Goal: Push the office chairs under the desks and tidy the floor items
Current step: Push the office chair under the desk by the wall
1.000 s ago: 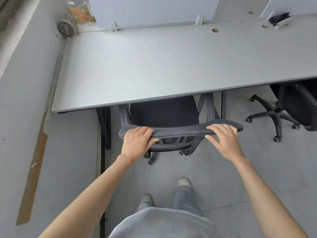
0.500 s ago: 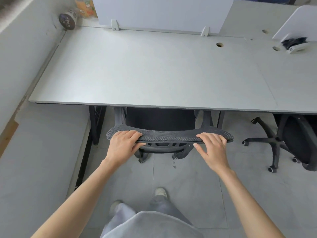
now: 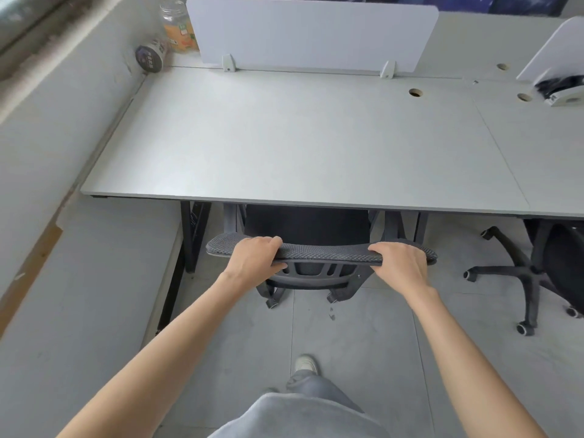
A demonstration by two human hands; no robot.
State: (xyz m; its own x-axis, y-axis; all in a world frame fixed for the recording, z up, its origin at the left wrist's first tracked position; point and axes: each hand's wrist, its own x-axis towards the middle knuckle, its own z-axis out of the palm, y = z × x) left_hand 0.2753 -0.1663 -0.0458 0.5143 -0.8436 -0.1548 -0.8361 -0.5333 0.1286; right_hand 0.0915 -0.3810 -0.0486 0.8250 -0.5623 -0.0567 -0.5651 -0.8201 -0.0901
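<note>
Office chair (image 3: 319, 257) sat with its seat tucked beneath the desk (image 3: 300, 143), left hand (image 3: 256, 260) and right hand (image 3: 399, 265) each curling fingers over the backrest's top edge, apparently to steer it

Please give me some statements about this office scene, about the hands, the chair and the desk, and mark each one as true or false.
1. Both hands hold the top edge of the chair backrest. True: the left hand and the right hand each have a grip on it.
2. The seat of this chair is already under the desk. True.
3. A laptop stands open on the desk. False: no laptop is there; a jar and a can are at its far left corner.
4. The second chair is to the left of the held one. False: it is to the right.
5. The divider panel lies flat on the desk. False: it stands upright at the far edge.
</note>
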